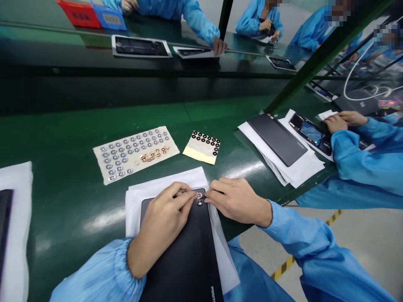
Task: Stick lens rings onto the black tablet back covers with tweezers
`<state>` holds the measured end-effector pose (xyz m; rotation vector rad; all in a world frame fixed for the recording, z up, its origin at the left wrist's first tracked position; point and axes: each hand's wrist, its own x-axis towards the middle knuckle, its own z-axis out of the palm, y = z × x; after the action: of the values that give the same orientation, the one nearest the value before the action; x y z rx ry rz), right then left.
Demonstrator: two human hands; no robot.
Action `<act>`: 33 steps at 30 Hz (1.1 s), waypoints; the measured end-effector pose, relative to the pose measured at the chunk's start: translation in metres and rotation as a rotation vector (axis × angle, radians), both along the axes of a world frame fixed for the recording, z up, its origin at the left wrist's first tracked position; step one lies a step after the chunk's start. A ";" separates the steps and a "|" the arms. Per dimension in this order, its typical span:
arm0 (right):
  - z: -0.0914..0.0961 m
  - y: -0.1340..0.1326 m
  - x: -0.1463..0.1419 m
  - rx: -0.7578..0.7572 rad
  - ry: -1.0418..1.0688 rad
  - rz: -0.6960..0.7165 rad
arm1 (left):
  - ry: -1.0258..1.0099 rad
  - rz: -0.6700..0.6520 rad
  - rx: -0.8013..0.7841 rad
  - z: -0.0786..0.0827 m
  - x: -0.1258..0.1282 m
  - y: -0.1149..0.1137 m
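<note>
A long green conveyor bench (56,201) runs across the view; the person sits at it with blue sleeves (100,279) gathered at the wrists. A black tablet (179,256) lies on white paper sheets (166,178) directly in front of the person, with its top end under the hands; to the right, a co-worker's hands (341,121) rest on an opened tablet (310,132), just beside a second black tablet (277,138) on paper; left of centre lies a white sheet of small silver rings (134,153), some with red marks; next to it is a smaller sheet of black rings (202,147); the left hand (166,218) and the right hand (236,201) come close together at the tablet's top end; their fingers are around a small red-and-silver piece (199,195) and a dark ring (200,203) on the tablet; I cannot tell if the fingers clamp either piece.
</note>
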<state>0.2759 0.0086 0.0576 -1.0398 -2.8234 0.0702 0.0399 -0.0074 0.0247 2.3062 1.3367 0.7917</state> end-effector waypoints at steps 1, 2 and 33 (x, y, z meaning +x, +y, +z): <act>-0.001 0.000 0.000 0.013 0.007 0.013 | 0.004 -0.002 -0.004 -0.001 0.000 0.000; -0.003 0.001 0.000 0.025 0.020 0.017 | 0.007 -0.005 -0.007 -0.001 -0.001 -0.001; -0.041 -0.019 0.003 0.194 0.365 -0.387 | 0.227 -0.055 0.119 0.002 -0.002 0.015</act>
<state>0.2792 -0.0109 0.0168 -1.3455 -2.2195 -0.0476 0.0375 0.0080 0.0269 2.5792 1.3436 0.6223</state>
